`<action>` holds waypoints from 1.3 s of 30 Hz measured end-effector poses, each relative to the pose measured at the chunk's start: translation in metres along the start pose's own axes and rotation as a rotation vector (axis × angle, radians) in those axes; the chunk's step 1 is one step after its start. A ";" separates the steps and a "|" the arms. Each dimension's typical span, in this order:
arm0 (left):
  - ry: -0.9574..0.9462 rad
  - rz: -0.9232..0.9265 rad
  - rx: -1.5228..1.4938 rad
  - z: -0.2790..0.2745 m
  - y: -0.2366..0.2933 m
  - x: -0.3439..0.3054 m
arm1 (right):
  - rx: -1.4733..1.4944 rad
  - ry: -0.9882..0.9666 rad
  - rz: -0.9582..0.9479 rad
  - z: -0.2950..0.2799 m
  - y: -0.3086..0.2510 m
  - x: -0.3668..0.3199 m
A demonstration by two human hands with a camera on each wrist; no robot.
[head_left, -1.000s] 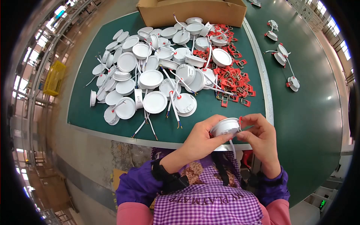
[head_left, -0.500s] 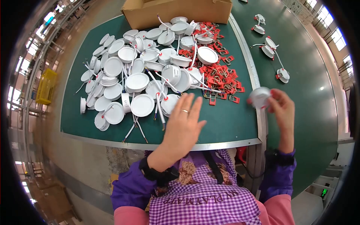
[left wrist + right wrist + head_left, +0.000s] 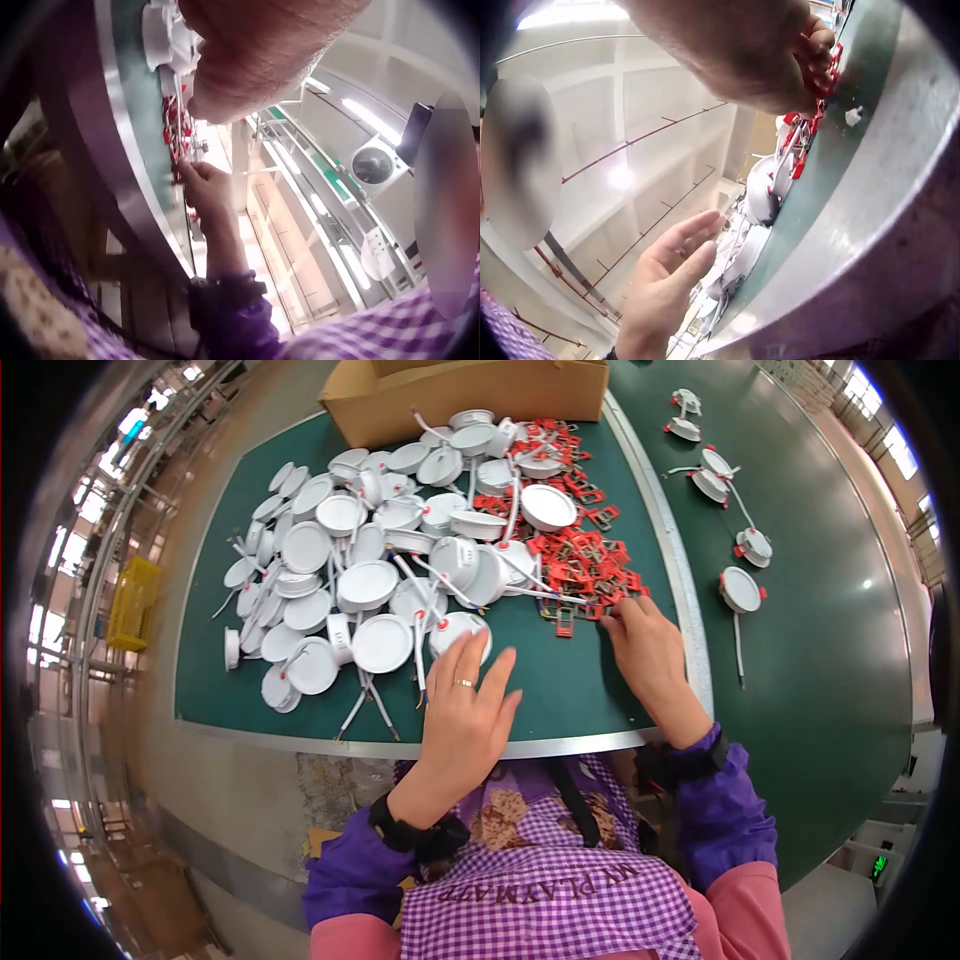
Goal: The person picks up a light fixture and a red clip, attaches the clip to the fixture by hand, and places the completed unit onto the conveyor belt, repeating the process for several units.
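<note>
My left hand (image 3: 465,705) is over the near edge of a pile of round white downlights, its fingers spread. Its fingertips overlap a downlight (image 3: 462,630) with a red cable grommet in the head view. At the near right edge of the heap of red clips (image 3: 590,565), my right hand (image 3: 655,665) has its fingers curled. In the right wrist view, the fingers (image 3: 821,56) pinch a red clip (image 3: 826,91), partly hidden by the hand. A downlight (image 3: 741,590) with red clips on its sides lies on the right-hand table, its cable toward me.
A cardboard box (image 3: 470,402) stands at the back of the green table (image 3: 560,690). A metal edge strip (image 3: 665,545) separates it from the right-hand table (image 3: 810,690), where several other downlights (image 3: 710,485) lie in a row. Loose white cables (image 3: 370,705) stick out of the pile.
Both hands held a downlight at first; the right hand then carried it rightward, and it now lies on the right-hand table. The right hand has moved back to the red clips. The left hand let go.
</note>
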State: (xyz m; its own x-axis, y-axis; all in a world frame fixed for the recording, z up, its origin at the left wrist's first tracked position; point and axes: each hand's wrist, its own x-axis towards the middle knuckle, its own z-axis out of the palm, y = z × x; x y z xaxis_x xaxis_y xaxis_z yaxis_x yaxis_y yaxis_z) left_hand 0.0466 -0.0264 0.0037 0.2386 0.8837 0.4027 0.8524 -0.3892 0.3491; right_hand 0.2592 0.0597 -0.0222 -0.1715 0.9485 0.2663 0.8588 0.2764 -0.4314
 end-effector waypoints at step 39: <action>0.102 -0.809 -1.625 0.024 0.023 0.019 | 0.778 -0.042 0.170 -0.041 -0.051 -0.049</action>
State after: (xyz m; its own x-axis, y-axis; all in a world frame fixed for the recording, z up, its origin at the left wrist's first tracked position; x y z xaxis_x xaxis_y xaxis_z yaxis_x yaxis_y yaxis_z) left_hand 0.0817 -0.0125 -0.0010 -0.0373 0.9692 -0.2435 -0.5347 0.1865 0.8242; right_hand 0.2435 -0.0068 0.0220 -0.1000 0.9882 0.1163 0.2941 0.1411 -0.9453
